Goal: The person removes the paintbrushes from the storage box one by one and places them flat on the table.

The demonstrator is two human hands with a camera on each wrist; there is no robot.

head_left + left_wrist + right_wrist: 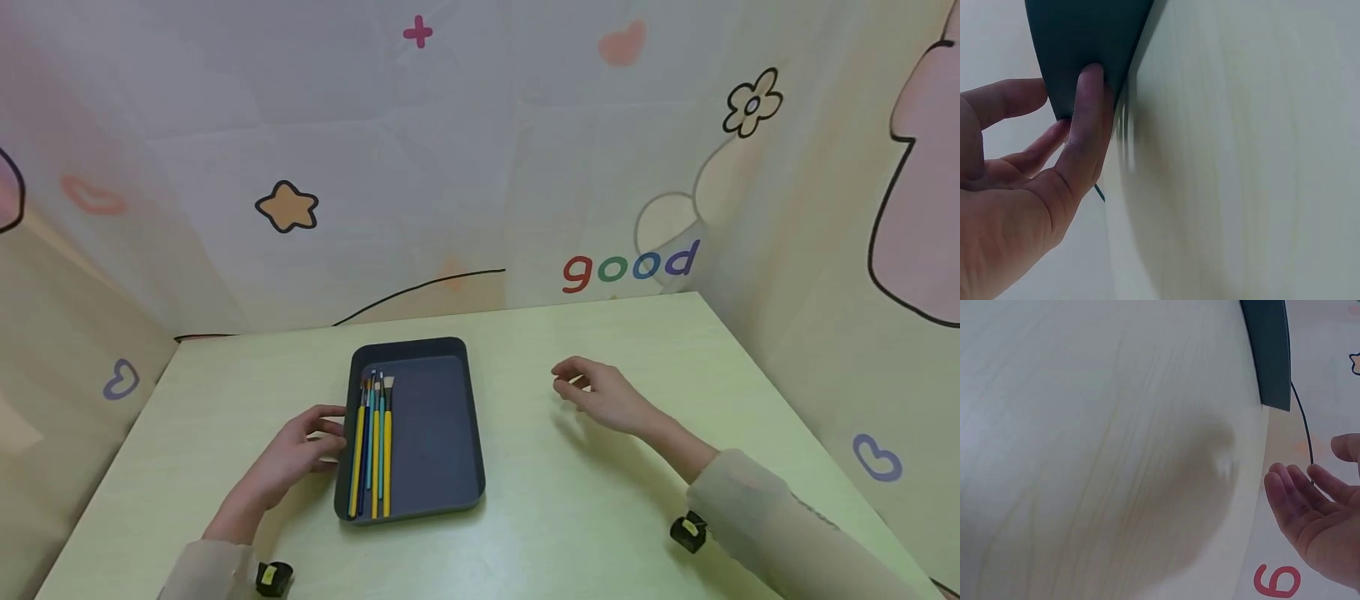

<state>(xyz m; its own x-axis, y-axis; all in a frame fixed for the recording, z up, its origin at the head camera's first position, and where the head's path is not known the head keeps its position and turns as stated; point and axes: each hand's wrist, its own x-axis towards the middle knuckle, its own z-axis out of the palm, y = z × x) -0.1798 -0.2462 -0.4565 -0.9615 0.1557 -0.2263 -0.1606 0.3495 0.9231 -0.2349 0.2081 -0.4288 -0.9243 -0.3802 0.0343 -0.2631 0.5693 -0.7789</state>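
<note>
A dark grey rectangular tray (438, 450) lies on the table, with several paintbrushes (377, 450) side by side along its left wall, bristles toward the far end. Their handles are yellow, teal and dark blue. My left hand (303, 446) is at the tray's left side. In the left wrist view its fingers (1088, 106) touch the tray's outer wall (1085, 37), loosely bent rather than wrapped round it. Well to the right of the tray, my right hand (600, 396) hovers over the table with relaxed fingers (1279, 494) and holds nothing.
The pale wood-look table (555, 517) meets a printed cloth backdrop (480, 167) at its back and sides. A small black device (274, 577) sits by the left cuff, and another black device (688, 532) by the right sleeve.
</note>
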